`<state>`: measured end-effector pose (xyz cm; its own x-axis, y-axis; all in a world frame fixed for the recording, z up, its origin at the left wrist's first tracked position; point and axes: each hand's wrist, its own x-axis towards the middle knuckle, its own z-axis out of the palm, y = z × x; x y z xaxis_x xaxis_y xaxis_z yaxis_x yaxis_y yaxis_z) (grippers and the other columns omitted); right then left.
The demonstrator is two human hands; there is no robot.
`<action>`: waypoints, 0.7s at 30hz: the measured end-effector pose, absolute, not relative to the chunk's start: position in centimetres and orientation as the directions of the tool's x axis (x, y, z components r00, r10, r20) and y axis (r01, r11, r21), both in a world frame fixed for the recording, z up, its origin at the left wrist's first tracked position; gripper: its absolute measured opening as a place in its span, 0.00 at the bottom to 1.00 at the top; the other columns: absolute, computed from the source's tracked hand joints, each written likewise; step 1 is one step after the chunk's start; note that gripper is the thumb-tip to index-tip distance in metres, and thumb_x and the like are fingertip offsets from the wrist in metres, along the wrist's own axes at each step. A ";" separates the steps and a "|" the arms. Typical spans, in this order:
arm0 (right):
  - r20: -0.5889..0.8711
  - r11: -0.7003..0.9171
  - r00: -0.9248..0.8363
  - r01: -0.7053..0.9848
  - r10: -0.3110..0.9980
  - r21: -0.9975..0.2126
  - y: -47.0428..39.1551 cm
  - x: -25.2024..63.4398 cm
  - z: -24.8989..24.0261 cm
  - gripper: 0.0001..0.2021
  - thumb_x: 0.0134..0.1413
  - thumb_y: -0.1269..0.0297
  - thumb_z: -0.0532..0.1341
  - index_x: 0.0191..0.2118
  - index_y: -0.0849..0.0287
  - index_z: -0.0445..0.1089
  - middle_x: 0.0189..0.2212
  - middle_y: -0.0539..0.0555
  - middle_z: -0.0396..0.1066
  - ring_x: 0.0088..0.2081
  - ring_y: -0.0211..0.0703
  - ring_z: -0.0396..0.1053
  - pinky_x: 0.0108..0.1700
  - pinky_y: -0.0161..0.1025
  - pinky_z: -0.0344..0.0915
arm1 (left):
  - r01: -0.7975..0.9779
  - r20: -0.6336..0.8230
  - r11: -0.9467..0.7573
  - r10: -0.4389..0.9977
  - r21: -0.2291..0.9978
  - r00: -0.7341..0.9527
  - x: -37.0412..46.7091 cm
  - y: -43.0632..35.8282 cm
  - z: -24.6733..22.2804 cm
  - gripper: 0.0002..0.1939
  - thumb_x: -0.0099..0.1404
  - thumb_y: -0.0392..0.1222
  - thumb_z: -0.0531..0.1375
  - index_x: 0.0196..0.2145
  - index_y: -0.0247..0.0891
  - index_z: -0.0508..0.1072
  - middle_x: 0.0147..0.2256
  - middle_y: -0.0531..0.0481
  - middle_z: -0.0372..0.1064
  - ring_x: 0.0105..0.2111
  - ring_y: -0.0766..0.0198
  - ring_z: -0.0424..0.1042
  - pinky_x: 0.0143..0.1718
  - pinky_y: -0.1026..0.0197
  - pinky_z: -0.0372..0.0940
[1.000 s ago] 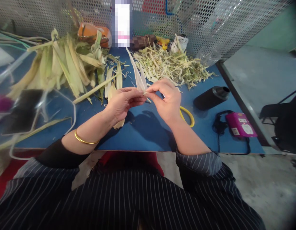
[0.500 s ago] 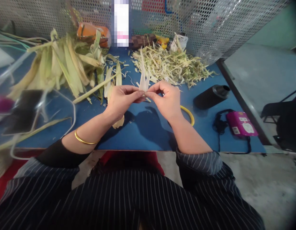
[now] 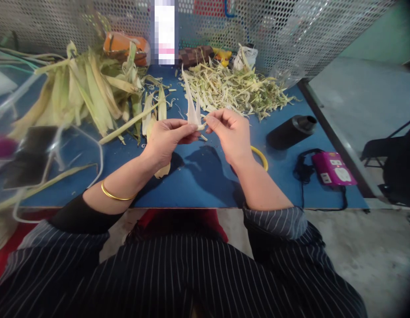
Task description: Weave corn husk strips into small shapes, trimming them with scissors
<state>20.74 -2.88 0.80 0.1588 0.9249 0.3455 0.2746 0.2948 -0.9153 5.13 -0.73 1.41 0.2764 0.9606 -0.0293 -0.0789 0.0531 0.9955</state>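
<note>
Between thumb and fingers, my left hand pinches a pale corn husk piece, whose two pointed ends stick up. My right hand is closed in a pinch at the husk's right edge, on what looks like a thin end of it. Both hands are above the blue table. Below my left hand lies a loose husk strip. A large heap of whole corn husks is to the left, and a pile of shredded husk strips lies beyond my right hand.
To the right lie a black cylinder and a purple power box with its cord. A yellow ring is partly behind my right forearm. An orange package stands against the perforated metal screen at the back.
My right hand has moved slightly away from my left, opening a small gap between the fingertips. The husk has tilted left in my left hand.
</note>
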 end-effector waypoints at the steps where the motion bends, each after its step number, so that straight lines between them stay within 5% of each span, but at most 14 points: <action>1: 0.337 0.294 0.163 0.242 0.927 -0.925 -2.8 20.8 0.9 0.11 0.53 0.54 0.61 0.31 0.57 0.70 0.27 0.47 0.68 0.30 0.34 0.66 0.36 0.36 0.65 | -0.081 -0.049 0.074 0.960 0.994 0.275 5.1 -0.7 1.4 0.10 0.52 0.44 0.66 0.26 0.33 0.76 0.25 0.47 0.75 0.27 0.64 0.74 0.34 0.62 0.69; 21: 0.230 0.220 0.051 0.153 0.972 -0.963 -3.1 20.2 0.3 0.04 0.48 0.66 0.64 0.29 0.58 0.68 0.23 0.47 0.70 0.27 0.36 0.69 0.34 0.38 0.67 | -0.033 0.062 -0.055 0.971 0.998 0.232 4.8 -0.5 1.4 0.07 0.50 0.38 0.66 0.25 0.32 0.75 0.22 0.50 0.72 0.22 0.69 0.70 0.27 0.66 0.66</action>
